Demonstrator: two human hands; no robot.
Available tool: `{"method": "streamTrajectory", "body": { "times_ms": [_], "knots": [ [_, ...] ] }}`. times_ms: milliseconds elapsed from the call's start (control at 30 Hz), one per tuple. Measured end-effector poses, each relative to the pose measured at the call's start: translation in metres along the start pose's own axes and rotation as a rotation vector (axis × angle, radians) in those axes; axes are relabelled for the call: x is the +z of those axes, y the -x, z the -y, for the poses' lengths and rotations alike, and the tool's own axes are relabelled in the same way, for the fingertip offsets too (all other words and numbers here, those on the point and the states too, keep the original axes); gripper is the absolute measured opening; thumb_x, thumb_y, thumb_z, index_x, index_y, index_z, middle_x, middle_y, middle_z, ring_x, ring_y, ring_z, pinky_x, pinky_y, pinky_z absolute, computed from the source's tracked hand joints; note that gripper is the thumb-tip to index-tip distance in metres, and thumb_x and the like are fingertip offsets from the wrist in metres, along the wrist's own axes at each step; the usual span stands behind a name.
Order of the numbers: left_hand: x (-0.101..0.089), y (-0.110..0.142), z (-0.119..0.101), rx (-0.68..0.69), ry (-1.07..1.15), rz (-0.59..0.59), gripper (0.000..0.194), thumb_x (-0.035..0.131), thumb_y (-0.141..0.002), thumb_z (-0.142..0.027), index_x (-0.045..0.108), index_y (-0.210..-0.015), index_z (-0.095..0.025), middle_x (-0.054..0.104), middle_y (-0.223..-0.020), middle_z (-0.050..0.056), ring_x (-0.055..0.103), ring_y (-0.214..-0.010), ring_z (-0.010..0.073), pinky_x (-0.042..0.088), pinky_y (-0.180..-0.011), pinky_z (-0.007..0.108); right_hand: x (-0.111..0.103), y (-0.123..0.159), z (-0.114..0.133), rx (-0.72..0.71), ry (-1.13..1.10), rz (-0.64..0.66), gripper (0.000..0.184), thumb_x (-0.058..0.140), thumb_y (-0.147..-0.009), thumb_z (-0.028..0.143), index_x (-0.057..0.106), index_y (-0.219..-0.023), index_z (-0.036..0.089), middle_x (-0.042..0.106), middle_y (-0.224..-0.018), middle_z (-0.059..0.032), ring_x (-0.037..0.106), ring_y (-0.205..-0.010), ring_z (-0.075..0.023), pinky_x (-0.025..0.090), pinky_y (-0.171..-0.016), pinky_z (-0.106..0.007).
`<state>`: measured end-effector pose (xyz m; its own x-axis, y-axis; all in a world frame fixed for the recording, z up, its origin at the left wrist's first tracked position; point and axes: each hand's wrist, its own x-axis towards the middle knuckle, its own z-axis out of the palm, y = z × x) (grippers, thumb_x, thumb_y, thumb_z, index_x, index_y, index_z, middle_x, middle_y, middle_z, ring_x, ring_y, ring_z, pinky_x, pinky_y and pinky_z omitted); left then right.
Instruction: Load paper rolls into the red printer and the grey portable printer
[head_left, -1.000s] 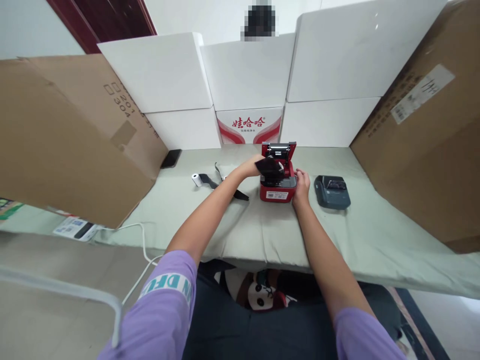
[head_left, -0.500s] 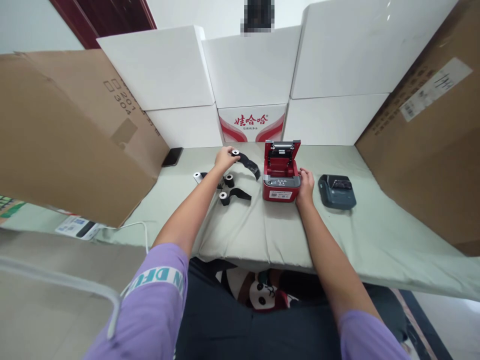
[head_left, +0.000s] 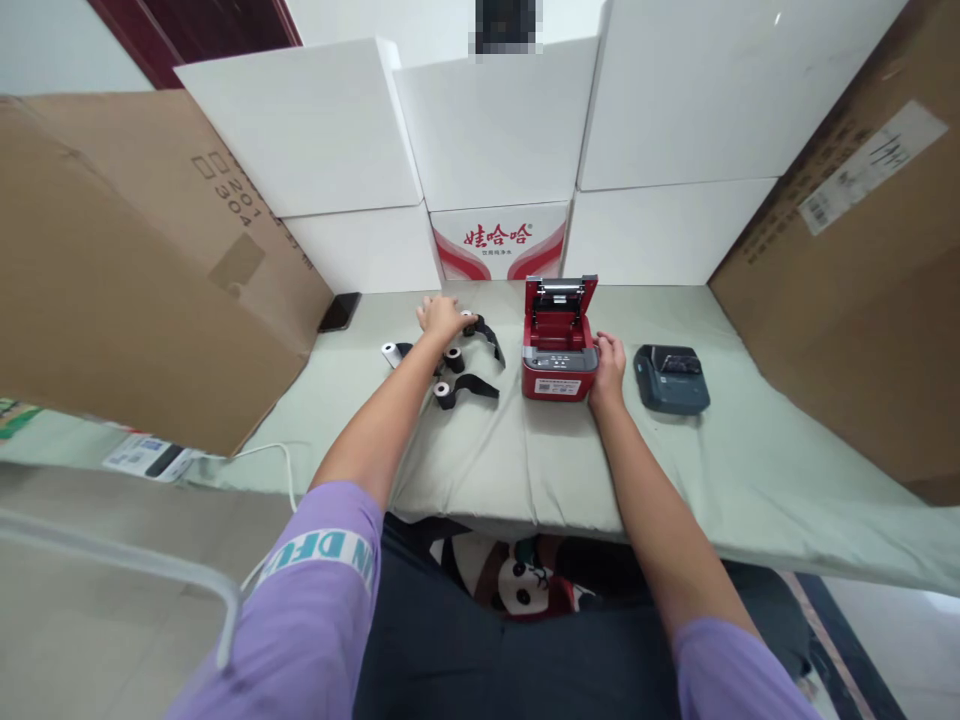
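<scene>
Over the table's far middle, my left hand (head_left: pixel 441 317) has its fingers apart, the thumb side at a black roll (head_left: pixel 469 328) with a loose black strip trailing right. Two more black rolls, one in the middle (head_left: pixel 454 360) and one in front (head_left: pixel 444 394), stand nearby. A white roll with black tape (head_left: pixel 391 354) lies to their left, partly hidden by my left arm. My right hand (head_left: pixel 609 368) is curled against the right side of a red and grey label printer (head_left: pixel 559 378). The printer's lid (head_left: pixel 561 290) is raised, showing a hollow red compartment.
To the right sits a dark, smaller printer-like device (head_left: pixel 671 380). A phone (head_left: pixel 340 312) lies at the back left. Tall cardboard sheets, left (head_left: pixel 135 260) and right (head_left: pixel 855 300), and white boxes (head_left: pixel 502 130) wall in the green-grey cloth (head_left: pixel 495 470). A white cable (head_left: pixel 289 465) hangs off the front left edge.
My left hand has let go of the black roll, lowering it to the cloth and shifting slightly left. My right hand stays beside the red printer. The view has shifted slightly.
</scene>
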<state>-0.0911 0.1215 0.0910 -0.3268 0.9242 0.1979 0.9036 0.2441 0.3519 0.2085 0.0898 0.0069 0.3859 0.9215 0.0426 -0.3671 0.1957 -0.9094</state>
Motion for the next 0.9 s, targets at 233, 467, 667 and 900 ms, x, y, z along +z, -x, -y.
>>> {"method": "streamTrajectory", "body": {
  "times_ms": [233, 467, 667, 900],
  "knots": [
    [-0.040, 0.036, 0.021, -0.050, 0.187, -0.074, 0.032, 0.061, -0.091, -0.042, 0.077, -0.114, -0.026, 0.076, -0.110, 0.005, 0.067, -0.107, 0.0262, 0.047, -0.095, 0.034, 0.000, -0.001, -0.002, -0.003, 0.009, 0.002, 0.039, 0.067, -0.075, 0.051, 0.060, -0.101, 0.022, 0.067, -0.094, -0.0008, 0.064, -0.083, -0.0157, 0.052, -0.077, -0.030],
    [-0.044, 0.060, 0.044, 0.014, 0.028, 0.093, 0.031, 0.056, -0.094, -0.044, 0.081, -0.103, -0.026, 0.079, -0.108, 0.010, 0.070, -0.110, 0.0326, 0.046, -0.099, 0.043, -0.001, -0.004, -0.005, -0.028, -0.005, -0.001, 0.038, 0.067, -0.074, 0.049, 0.061, -0.100, 0.021, 0.066, -0.090, 0.0002, 0.063, -0.081, -0.0157, 0.051, -0.074, -0.029],
    [-0.069, 0.046, 0.077, -0.107, -0.117, 0.071, 0.041, 0.051, -0.090, -0.020, 0.075, -0.123, -0.026, 0.071, -0.137, 0.013, 0.061, -0.132, 0.0351, 0.039, -0.112, 0.054, -0.002, -0.005, -0.007, -0.036, -0.014, 0.007, 0.045, 0.068, -0.071, 0.050, 0.062, -0.102, 0.019, 0.067, -0.091, -0.0019, 0.064, -0.082, -0.0161, 0.051, -0.075, -0.030],
    [-0.075, 0.049, 0.102, -0.146, -0.282, 0.306, 0.047, 0.076, -0.073, -0.025, 0.071, -0.119, -0.029, 0.074, -0.128, 0.010, 0.064, -0.124, 0.0347, 0.048, -0.102, 0.045, -0.002, -0.006, -0.007, -0.040, 0.005, 0.012, 0.048, 0.071, -0.068, 0.053, 0.062, -0.102, 0.020, 0.065, -0.087, -0.0004, 0.061, -0.080, -0.0160, 0.049, -0.072, -0.030]
  ]
}}
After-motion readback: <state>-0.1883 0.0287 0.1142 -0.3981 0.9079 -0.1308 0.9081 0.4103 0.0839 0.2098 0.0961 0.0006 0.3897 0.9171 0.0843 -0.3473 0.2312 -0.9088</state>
